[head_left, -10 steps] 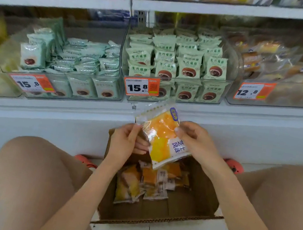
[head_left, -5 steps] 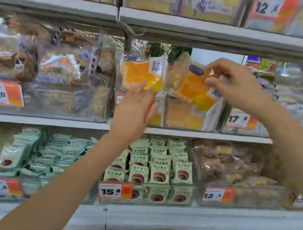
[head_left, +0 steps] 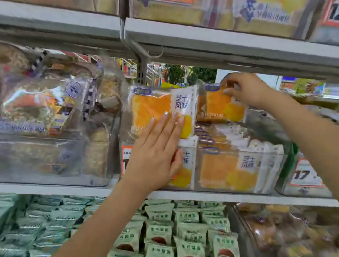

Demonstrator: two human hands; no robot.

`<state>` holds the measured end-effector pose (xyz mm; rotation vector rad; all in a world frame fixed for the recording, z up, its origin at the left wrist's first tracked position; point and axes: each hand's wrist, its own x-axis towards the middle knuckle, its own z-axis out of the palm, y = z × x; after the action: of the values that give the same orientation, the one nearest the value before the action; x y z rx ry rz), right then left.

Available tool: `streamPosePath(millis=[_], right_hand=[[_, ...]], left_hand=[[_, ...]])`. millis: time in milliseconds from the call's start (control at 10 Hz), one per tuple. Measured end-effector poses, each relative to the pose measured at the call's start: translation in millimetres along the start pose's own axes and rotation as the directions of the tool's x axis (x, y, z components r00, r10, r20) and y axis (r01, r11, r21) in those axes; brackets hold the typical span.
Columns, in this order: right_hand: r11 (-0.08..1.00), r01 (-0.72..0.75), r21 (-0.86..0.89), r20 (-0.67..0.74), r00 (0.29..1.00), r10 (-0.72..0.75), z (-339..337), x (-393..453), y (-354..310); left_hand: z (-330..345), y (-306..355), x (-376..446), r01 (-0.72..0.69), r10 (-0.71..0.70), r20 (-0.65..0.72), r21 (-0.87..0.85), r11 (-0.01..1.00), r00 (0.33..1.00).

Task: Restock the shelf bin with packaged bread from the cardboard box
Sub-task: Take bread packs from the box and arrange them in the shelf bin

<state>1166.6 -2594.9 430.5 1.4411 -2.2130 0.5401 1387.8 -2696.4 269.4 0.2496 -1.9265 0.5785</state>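
Risk: front bread pack (head_left: 160,110) stands above the front rim of the clear shelf bin (head_left: 235,173), propped only by the left hand (head_left: 154,159); ease off and it likely tips out over the shelf edge. Left fingers (head_left: 169,128) flat, extended, pressing, no grip. Right hand (head_left: 247,88) pinches second pack (head_left: 221,108) by its top edge, lowering it behind; could snag.

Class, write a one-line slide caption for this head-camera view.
Left hand steadies one orange bread pack while right hand lowers another pack into the clear shelf bin.
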Motion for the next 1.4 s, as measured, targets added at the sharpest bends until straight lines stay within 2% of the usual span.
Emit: streamPosePath(millis=[100, 300, 400, 600, 700, 800, 900, 1000, 1100, 1200, 1300, 1400], right_hand=[[0.999, 0.038, 0.004, 0.07, 0.997, -0.039, 20.8, 14.0, -2.9], [0.997, -0.04, 0.063, -0.017, 0.999, 0.041, 40.2, 22.1, 1.2], [0.99, -0.072, 0.122, -0.121, 0.989, 0.087, 38.4, 22.4, 0.1], [0.996, -0.084, -0.044, -0.023, 0.996, 0.083, 46.1, 25.3, -1.8], [0.987, -0.148, -0.07, -0.009, 0.989, 0.147, 47.7, 26.3, -0.8], [0.981, -0.194, 0.018, -0.024, 0.981, 0.195, 40.8, 13.5, -5.2], [0.968, -0.116, 0.223, -0.211, 0.963, 0.164, 23.5, -23.5, -22.3], [0.936, 0.018, 0.352, -0.412, 0.901, 0.137, 6.7, -79.8, -53.0], [0.899, 0.119, 0.421, -0.434, 0.897, 0.084, 5.0, -144.4, -82.6], [0.852, 0.154, 0.5, -0.363, 0.931, 0.045, 29.0, -216.9, -106.6], [0.808, 0.029, 0.589, -0.195, 0.975, 0.107, 82.8, -295.9, -125.3], [0.74, -0.227, 0.633, 0.121, 0.973, 0.195, 155.6, -372.8, -139.5]], left_hand=[[1.4, -0.9, -0.5, -0.007, 0.007, -0.023, 0.012, 1.0, 1.0], [3.6, 0.2, -2.1, 0.002, -0.001, -0.063, 0.019, 1.0, 0.998], [3.9, 0.3, -2.9, 0.009, -0.007, -0.067, 0.023, 1.0, 0.998], [4.8, 0.0, -3.6, 0.01, -0.008, -0.079, 0.025, 1.0, 0.997], [5.3, 0.1, -3.7, 0.005, -0.004, -0.077, 0.013, 1.0, 0.997], [4.8, -0.4, -4.0, 0.007, -0.007, -0.061, 0.005, 1.0, 0.998], [-0.3, 0.9, -4.0, 0.001, -0.001, -0.01, 0.0, 1.0, 1.0], [-6.6, 4.9, -5.3, 0.026, -0.025, 0.042, -0.012, 1.0, 0.999], [-21.2, 19.3, -16.8, 0.124, -0.117, 0.087, -0.068, 0.99, 0.989], [-44.3, 46.3, -60.8, 0.132, -0.098, 0.169, -0.203, 0.97, 0.981], [-66.0, 78.3, -143.6, 0.065, 0.035, 0.266, -0.357, 0.932, 0.963], [-79.8, 109.2, -244.2, 0.165, 0.049, 0.464, -0.409, 0.898, 0.885]])
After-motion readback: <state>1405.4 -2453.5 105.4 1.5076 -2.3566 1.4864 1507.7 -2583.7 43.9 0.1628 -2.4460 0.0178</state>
